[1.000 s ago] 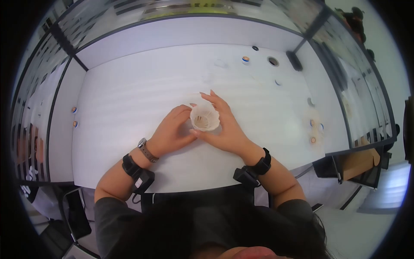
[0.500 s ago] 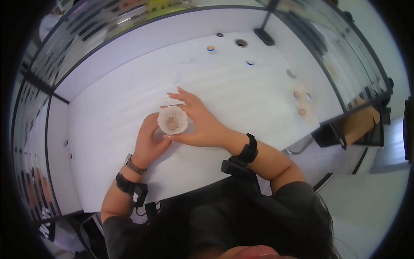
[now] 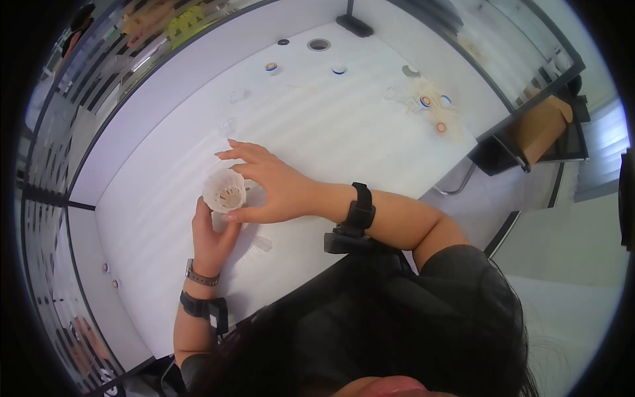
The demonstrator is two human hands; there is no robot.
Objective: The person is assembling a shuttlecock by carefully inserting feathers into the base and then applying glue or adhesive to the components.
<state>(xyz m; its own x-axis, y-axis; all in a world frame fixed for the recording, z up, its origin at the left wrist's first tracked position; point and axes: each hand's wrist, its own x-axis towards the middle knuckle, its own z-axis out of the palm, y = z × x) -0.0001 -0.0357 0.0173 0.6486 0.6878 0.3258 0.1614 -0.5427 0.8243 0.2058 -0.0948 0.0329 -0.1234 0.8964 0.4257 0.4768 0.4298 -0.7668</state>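
Observation:
A white, translucent cup with a scalloped rim is over the left part of the white table; thin pale pieces show inside it. My left hand holds it from below, fingers and thumb around its lower part. My right hand is at the cup's right side, thumb low and index finger near the rim, the other fingers spread. Whether its fingertips press on the cup is hard to tell. A clear ribbed piece lies on the table right of my left hand.
Clear pieces lie beyond the hands. Farther back are a round blue-and-white container, another, a tape roll and a black ring. Thin sticks lie scattered around containers at right. A cardboard box stands beyond.
The view has turned and shifted. Both hands and the cup appear farther left, my right fingers are spread wider around the rim, and the clear ribbed piece now shows beside my left hand.

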